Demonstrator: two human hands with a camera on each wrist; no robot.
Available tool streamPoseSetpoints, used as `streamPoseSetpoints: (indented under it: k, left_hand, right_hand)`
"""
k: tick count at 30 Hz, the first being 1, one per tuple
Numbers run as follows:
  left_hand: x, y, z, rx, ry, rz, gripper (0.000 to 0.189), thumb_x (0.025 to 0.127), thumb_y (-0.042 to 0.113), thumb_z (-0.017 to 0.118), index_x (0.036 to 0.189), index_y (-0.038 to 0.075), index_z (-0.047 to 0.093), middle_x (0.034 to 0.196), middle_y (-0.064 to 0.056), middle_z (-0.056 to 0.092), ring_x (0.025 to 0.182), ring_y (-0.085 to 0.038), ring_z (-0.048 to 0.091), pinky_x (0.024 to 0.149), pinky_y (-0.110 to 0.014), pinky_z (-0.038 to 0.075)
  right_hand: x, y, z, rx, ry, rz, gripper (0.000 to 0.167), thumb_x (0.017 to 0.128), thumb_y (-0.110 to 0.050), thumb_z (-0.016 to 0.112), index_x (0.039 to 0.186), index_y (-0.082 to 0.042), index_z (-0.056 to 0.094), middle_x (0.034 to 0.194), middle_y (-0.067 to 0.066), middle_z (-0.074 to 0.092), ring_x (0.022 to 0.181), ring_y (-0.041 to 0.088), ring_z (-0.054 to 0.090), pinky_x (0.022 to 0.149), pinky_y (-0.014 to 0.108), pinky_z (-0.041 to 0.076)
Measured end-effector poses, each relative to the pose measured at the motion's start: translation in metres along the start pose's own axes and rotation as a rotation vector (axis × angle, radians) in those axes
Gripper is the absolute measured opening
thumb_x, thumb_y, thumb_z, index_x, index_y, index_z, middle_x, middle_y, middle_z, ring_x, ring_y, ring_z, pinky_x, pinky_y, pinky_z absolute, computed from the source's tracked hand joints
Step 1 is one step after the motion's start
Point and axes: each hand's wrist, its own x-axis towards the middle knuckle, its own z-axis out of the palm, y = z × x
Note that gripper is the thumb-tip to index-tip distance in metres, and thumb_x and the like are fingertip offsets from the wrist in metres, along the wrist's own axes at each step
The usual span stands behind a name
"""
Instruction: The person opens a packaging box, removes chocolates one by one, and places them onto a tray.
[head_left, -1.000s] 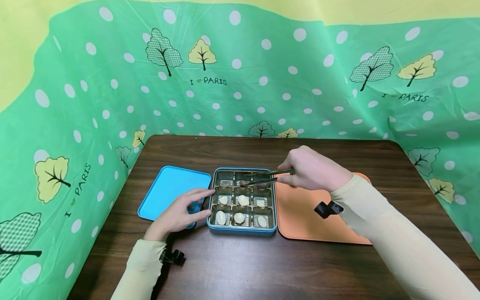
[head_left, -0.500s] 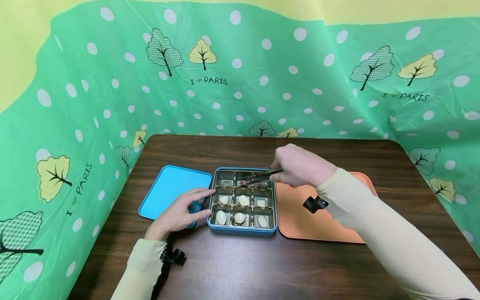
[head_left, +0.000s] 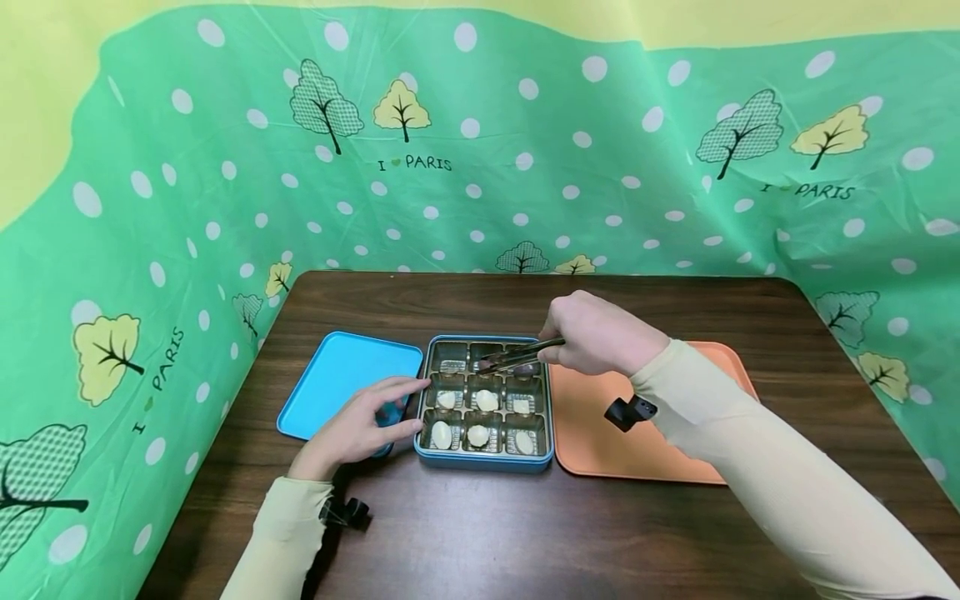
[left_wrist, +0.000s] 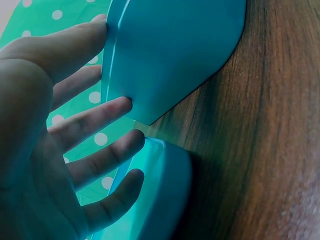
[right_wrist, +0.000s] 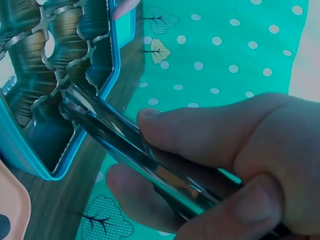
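A blue box (head_left: 483, 465) with a dark divided insert stands mid-table. Pale, roundish pieces, such as a white piece (head_left: 486, 401), lie in its front and middle rows. My right hand (head_left: 600, 333) grips metal tongs (right_wrist: 130, 150) above the box's back right part. The tongs' arms are close together, their tips down at the back middle compartment; what lies between the tips I cannot tell. Partly behind the tongs, a dark purple piece (head_left: 527, 369) shows in the back right compartment. My left hand (head_left: 367, 423) has spread fingers, with fingertips right at the box's left edge.
A blue lid (head_left: 337, 375) lies left of the box, partly under my left hand. To the right is an orange tray (head_left: 600, 433), overlapped by my right forearm. A dark round thing (right_wrist: 4, 227) sits on it. A green patterned cloth (head_left: 480, 208) hangs behind the table.
My right hand has moved a little left, and the tongs' arms, spread apart a second ago, have come together. The left hand and the box have stayed put.
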Motion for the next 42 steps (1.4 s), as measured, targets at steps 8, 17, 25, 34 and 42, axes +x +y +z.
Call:
streamPoseSetpoints:
  k: [8, 17, 25, 34, 42]
  left_hand:
    - [0.001, 0.004, -0.001, 0.023, 0.002, 0.0, 0.061, 0.097, 0.039, 0.077, 0.153, 0.024, 0.058, 0.149, -0.003, 0.058, 0.104, -0.022, 0.062, 0.088, -0.042, 0.051]
    - [-0.001, 0.007, 0.0, 0.036, 0.004, -0.003, 0.06, 0.097, 0.039, 0.077, 0.152, 0.025, 0.058, 0.147, -0.002, 0.059, 0.103, -0.021, 0.061, 0.086, -0.041, 0.052]
    - [0.0, 0.007, -0.002, 0.012, -0.015, -0.004, 0.06, 0.097, 0.041, 0.077, 0.152, 0.027, 0.058, 0.145, 0.0, 0.06, 0.102, -0.021, 0.061, 0.084, -0.038, 0.055]
    - [0.001, 0.004, -0.004, -0.038, -0.026, -0.016, 0.061, 0.095, 0.04, 0.079, 0.151, 0.025, 0.059, 0.147, 0.0, 0.06, 0.103, -0.022, 0.063, 0.085, -0.038, 0.056]
    - [0.001, 0.002, -0.004, -0.059, -0.033, -0.036, 0.062, 0.094, 0.042, 0.08, 0.15, 0.025, 0.06, 0.147, 0.0, 0.06, 0.103, -0.021, 0.063, 0.086, -0.042, 0.055]
  right_hand:
    - [-0.009, 0.008, 0.004, 0.052, 0.052, -0.012, 0.019, 0.095, -0.018, 0.079, 0.108, -0.005, 0.084, 0.108, 0.012, 0.08, 0.094, 0.022, 0.077, 0.083, 0.043, 0.06]
    - [-0.018, 0.018, 0.009, 0.118, 0.081, -0.006, 0.021, 0.095, -0.019, 0.078, 0.109, -0.004, 0.083, 0.113, 0.014, 0.079, 0.051, 0.006, 0.055, 0.062, 0.032, 0.047]
    - [-0.024, 0.023, 0.012, 0.146, 0.103, -0.012, 0.016, 0.095, -0.019, 0.079, 0.105, -0.008, 0.085, 0.112, 0.012, 0.079, 0.044, 0.006, 0.035, 0.052, 0.029, 0.033]
    - [-0.031, 0.026, 0.009, 0.162, 0.124, -0.014, 0.017, 0.094, -0.02, 0.08, 0.109, -0.012, 0.085, 0.097, 0.001, 0.081, 0.043, 0.006, 0.035, 0.051, 0.027, 0.033]
    - [-0.036, 0.026, 0.002, 0.181, 0.109, -0.023, 0.014, 0.097, -0.018, 0.076, 0.086, -0.019, 0.085, 0.072, -0.011, 0.072, 0.045, 0.007, 0.041, 0.053, 0.028, 0.038]
